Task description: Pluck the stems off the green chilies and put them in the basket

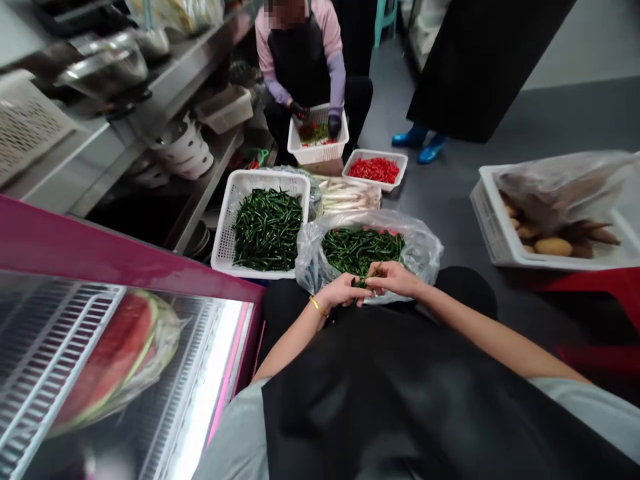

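Closely paired, left hand (343,291) and right hand (395,279) pinch a slim green chili (364,281)

Both hands are half closed, their fingertips meeting on the chili and hiding most of it. They hover just above the near edge of a clear plastic bag (425,250) heaped with dark green chilies (363,250). That edge meets the person's black-clad knees (285,307). A white plastic basket (223,227) touches the bag's left side, while grey floor (455,213) opens beyond its right side.
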Available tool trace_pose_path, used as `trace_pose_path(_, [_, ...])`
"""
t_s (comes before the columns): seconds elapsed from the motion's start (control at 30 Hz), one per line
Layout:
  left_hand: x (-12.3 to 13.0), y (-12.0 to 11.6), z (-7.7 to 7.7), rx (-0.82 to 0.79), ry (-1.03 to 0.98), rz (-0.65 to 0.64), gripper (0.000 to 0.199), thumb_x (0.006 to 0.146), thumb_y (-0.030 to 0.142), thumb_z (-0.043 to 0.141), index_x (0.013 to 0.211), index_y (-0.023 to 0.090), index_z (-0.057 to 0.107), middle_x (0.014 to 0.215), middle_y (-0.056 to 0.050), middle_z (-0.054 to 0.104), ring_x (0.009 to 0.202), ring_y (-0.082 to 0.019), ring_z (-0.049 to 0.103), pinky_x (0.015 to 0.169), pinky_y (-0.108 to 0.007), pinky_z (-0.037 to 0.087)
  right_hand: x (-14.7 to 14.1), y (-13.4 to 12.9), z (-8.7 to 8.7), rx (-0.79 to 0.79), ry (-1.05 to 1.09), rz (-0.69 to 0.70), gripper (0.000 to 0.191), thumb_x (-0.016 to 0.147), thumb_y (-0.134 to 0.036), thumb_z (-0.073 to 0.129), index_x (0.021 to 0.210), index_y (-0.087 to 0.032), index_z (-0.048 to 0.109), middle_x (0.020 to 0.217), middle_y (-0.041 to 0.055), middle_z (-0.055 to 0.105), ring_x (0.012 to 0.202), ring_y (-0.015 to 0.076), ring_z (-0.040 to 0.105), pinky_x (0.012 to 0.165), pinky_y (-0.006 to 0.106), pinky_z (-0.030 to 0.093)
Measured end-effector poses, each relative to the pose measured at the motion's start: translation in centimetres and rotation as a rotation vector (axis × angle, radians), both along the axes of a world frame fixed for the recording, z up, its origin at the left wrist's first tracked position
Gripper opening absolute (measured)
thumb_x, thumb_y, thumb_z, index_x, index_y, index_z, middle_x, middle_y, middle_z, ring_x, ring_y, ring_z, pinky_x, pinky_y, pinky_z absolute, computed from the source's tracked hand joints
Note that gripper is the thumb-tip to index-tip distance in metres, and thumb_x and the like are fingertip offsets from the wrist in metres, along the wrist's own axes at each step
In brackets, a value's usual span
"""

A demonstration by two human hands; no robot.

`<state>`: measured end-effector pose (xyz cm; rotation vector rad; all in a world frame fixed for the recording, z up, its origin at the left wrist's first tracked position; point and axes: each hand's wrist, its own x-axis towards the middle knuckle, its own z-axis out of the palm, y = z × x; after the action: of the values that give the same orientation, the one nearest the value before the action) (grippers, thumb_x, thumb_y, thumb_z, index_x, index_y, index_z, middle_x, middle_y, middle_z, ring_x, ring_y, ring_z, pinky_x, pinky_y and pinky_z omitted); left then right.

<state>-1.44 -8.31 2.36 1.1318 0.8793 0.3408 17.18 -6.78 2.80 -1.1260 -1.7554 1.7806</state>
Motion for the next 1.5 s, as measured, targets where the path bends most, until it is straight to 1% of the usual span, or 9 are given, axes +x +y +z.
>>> trace_pose_path(0.17, [1.2, -0.5, -0.6, -0.227, -0.072, 0.186, 0.032, 0.071, 0.039, 0.067, 0.085, 0.01, 0.067, 0.049, 0.003, 0.053, 0.032, -0.003, 0.032, 0.034, -0.019, 0.019, 1.3, 0.2, -0.5, 0.473, -0.448, -0.179, 0.02, 0.087, -0.035, 0.049, 0.077, -0.019, 0.057, 0.072, 0.004, 0.065, 0.067, 0.0147, 0.06, 0.064, 0.025, 0.044])
trace_pose_path(0.37, [-1.2, 1.4, -2.1, -0.368, -0.237, 0.543, 0.015, 0.069, 0.025, 0.066, 0.071, 0.011, 0.06, 0.051, 0.0, 0.054, 0.045, -0.009, 0.05, 0.046, -0.021, 0.04, 2.7, 4.9, -2.6, 0.636, -1.08, 0.198, 0.03, 0.087, -0.033, 0.05, 0.113, -0.022, 0.061, 0.102, 0.0104, 0.064, 0.085, 0.022, 0.064, 0.063, 0.027, 0.041])
trace_pose_path(0.47, [-2.6, 2.4, -2.4, -0.421, -0.329, 0.622, 0.016, 0.067, 0.02, 0.068, 0.078, 0.012, 0.059, 0.061, -0.001, 0.057, 0.05, -0.008, 0.052, 0.047, -0.019, 0.04, 0.2, 6.5, -3.6, 0.765, -1.094, 0.199, 0.038, 0.092, -0.032, 0.041, 0.128, -0.026, 0.053, 0.112, 0.012, 0.06, 0.087, 0.0218, 0.063, 0.061, 0.026, 0.04])
trace_pose_path(0.63, [-3.1, 2.2, -2.8, -0.446, -0.352, 0.652, 0.014, 0.07, 0.02, 0.067, 0.077, 0.011, 0.059, 0.044, 0.01, 0.03, 0.034, -0.001, 0.024, 0.037, -0.015, 0.014, -2.2, 5.1, -5.2, 0.873, -1.01, 0.294, 0.034, 0.096, -0.026, 0.033, 0.109, -0.019, 0.063, 0.096, 0.0119, 0.062, 0.075, 0.0169, 0.061, 0.059, 0.024, 0.036])
trace_pose_path(0.77, [-1.4, 1.6, -4.2, -0.469, -0.166, 0.669, 0.019, 0.072, 0.023, 0.065, 0.082, 0.007, 0.064, 0.055, 0.001, 0.054, 0.035, 0.0, 0.029, 0.037, -0.016, 0.017, -0.7, 1.7, -5.8, 1.023, -0.711, 0.219, 0.034, 0.097, -0.026, 0.033, 0.104, -0.017, 0.065, 0.087, 0.0097, 0.064, 0.077, 0.0153, 0.06, 0.066, 0.024, 0.039])
trace_pose_path(0.9, [0.1, 1.6, -5.1, -0.363, -0.08, 0.7, 0.02, 0.072, 0.026, 0.066, 0.08, 0.008, 0.064, 0.062, -0.004, 0.063, 0.035, -0.001, 0.032, 0.038, -0.018, 0.022, 1.0, 1.4, -5.6, 0.859, -0.631, 0.055, 0.027, 0.093, -0.028, 0.043, 0.099, -0.017, 0.066, 0.09, 0.0089, 0.067, 0.079, 0.0154, 0.061, 0.07, 0.024, 0.043])
trace_pose_path(1.23, [-1.6, 1.1, -3.4, -0.237, -0.142, 0.747, 0.029, 0.068, 0.034, 0.07, 0.084, 0.012, 0.062, 0.055, 0.0, 0.057, 0.041, -0.007, 0.044, 0.041, -0.02, 0.03, 1.2, 10.5, -4.9, 0.352, -1.041, -0.195, 0.046, 0.084, -0.052, 0.048, 0.087, -0.013, 0.072, 0.095, 0.017, 0.071, 0.09, 0.0264, 0.065, 0.073, 0.031, 0.046])
trace_pose_path(1.37, [-1.2, 1.5, -2.8, -0.037, -0.034, 0.767, 0.029, 0.069, 0.034, 0.069, 0.087, 0.011, 0.066, 0.055, 0.003, 0.053, 0.039, -0.004, 0.034, 0.041, -0.021, 0.025, 0.4, 10.8, -5.3, 0.185, -0.781, -0.241, 0.023, 0.078, -0.036, 0.057, 0.072, -0.015, 0.066, 0.073, 0.0085, 0.07, 0.069, 0.0186, 0.065, 0.064, 0.026, 0.046])
trace_pose_path(1.5, [0.1, 2.1, -2.7, 0.22, 0.066, 0.635, 0.035, 0.061, 0.03, 0.078, 0.089, 0.012, 0.069, 0.068, 0.0, 0.062, 0.053, -0.005, 0.044, 0.052, -0.02, 0.032, 0.2, 7.0, -3.7, 0.112, -0.36, -0.227, 0.026, 0.081, -0.041, 0.054, 0.069, -0.018, 0.055, 0.063, 0.0025, 0.064, 0.051, 0.0122, 0.056, 0.052, 0.024, 0.043])
